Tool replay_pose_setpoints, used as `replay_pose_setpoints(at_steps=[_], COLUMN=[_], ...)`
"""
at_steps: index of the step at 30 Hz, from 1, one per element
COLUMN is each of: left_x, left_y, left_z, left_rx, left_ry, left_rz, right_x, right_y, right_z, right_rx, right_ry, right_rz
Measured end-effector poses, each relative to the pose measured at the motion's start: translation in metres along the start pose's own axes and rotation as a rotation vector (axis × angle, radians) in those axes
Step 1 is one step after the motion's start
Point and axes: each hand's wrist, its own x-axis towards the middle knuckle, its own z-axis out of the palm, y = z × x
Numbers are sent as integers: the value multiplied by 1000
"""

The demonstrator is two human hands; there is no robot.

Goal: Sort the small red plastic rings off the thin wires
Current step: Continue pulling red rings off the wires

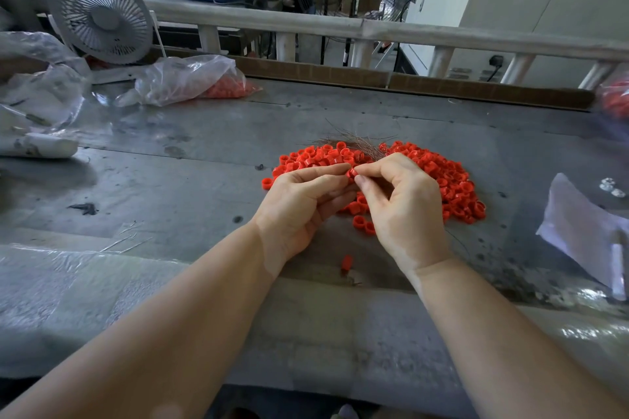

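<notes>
Both hands are meeting over a grey worktable (170, 180), the left hand (299, 204) and right hand (401, 211) pinching one red ring (352, 173) between fingertips above a pile of red rings (452, 180), with thin wires (354, 141) lying just behind.

wires (354, 143) behind rings (452, 184)

Soft daylight pours in from the far top, bright and even. The grey bench (190, 160) throws dull glare, with faint shadows under the forearms. Wide-angle bending curves the railing (306, 24); edges smear, background stays hazy.
</notes>
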Motion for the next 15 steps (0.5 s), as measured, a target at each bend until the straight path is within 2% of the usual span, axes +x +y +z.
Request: replay_pose_setpoints(at_steps=[15], left_x=[0], left_y=[1], left_z=[1], left_rx=[-3], left_ry=[-10], left_rz=[-24], right_x=[-1], right_y=[-2], right_z=[-1], right_rx=[-43], right_ry=[-20], right_rz=[-5])
